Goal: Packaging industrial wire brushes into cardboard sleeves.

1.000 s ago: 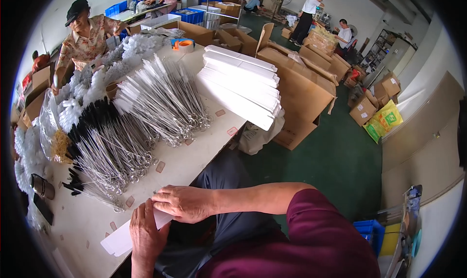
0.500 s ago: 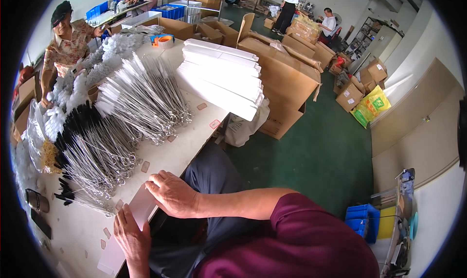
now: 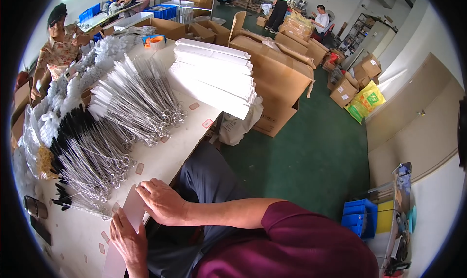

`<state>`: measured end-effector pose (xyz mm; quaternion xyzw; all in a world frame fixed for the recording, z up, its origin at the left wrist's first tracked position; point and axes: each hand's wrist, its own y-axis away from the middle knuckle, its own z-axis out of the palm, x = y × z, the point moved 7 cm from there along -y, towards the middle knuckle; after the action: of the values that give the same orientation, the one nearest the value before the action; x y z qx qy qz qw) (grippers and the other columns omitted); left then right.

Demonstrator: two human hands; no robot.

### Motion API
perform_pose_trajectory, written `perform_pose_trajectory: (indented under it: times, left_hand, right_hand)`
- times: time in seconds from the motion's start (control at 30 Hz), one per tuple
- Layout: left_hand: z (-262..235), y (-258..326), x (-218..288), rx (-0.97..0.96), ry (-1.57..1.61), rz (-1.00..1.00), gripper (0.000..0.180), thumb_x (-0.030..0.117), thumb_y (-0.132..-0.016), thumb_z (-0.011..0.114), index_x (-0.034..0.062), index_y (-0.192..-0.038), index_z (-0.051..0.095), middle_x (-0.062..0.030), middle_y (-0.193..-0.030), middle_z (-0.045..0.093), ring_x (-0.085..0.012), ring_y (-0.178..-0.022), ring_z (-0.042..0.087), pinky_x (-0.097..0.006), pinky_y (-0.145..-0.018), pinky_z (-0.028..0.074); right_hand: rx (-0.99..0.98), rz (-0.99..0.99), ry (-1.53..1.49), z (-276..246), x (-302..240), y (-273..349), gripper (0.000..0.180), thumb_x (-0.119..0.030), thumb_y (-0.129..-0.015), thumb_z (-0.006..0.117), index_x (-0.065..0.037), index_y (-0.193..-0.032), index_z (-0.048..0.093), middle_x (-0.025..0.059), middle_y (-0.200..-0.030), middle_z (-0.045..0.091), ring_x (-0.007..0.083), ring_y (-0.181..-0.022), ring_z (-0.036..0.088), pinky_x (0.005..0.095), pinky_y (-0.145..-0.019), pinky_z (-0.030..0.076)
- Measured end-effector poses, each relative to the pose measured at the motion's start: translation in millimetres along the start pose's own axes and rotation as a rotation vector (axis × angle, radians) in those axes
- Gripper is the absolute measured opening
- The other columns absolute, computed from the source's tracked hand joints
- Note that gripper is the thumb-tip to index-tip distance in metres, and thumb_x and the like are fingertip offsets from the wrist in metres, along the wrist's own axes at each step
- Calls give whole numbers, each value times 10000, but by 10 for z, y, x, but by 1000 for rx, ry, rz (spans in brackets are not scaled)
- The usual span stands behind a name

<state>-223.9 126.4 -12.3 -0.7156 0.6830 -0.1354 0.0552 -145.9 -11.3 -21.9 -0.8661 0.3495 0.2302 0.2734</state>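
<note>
Large brown cardboard box (image 3: 275, 81): contents hidden. Long flat white strip (image 3: 132, 211) under open left hand (image 3: 129, 240); right hand (image 3: 163, 201) at edge, grip unclear.

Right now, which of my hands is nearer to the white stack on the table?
Your right hand: it is below the white stack in view, apart from it. Your left hand is lower and farther left.

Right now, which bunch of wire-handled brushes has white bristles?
The bunch nearest the white stack; the other brushes, nearer the left hand, have black bristles.
</note>
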Motion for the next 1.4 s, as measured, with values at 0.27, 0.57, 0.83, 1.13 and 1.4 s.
perform_pose_trajectory:
  times: [0.27, 0.57, 0.83, 1.13, 1.4]
  left_hand:
    - [10, -11, -15, 26, -19, 18, 707, 255, -820, 751, -32, -1407, 483, -237, -1264, 578, -434, -1123, 595, -513, -925, 498]
    - [-31, -17, 35, 46, 1, 27, 709, 233, -815, 761, -78, -1393, 492, -264, -1271, 576, -433, -1117, 588, -504, -958, 490]
    - [41, 61, -36, 125, 20, 122, 651, 229, -857, 731, -82, -1381, 502, -275, -1260, 591, -452, -1094, 605, -522, -939, 507]
    - [39, 88, -41, 82, 86, 177, 604, 187, -843, 730, -83, -1343, 527, -269, -1219, 615, -453, -1060, 615, -534, -914, 515]
    - [51, 60, -47, 42, 136, 173, 618, 175, -802, 747, -87, -1322, 540, -275, -1190, 625, -461, -1031, 617, -538, -906, 507]
  right_hand:
    - [49, 107, -216, 149, 131, -66, 474, -88, -825, 735, 64, -1208, 501, 233, -1058, 596, 389, -983, 605, 463, -898, 504]
    - [-69, 183, -445, 165, 251, -181, 299, -124, -828, 762, 15, -989, 553, 197, -869, 626, 407, -831, 619, 471, -770, 490]
    - [-503, 443, -993, 132, 163, -205, 326, -239, -988, 646, 82, -1042, 645, 155, -824, 700, 156, -518, 673, 258, -379, 504]
    - [-562, 791, -1211, 316, 316, -48, 378, -299, -954, 682, 49, -1099, 661, 213, -1045, 691, 217, -571, 679, 315, -433, 520]
    - [-105, 14, -221, -245, 150, -151, 498, -232, -808, 824, 49, -1151, 598, 166, -1032, 674, 364, -897, 687, 421, -865, 547]
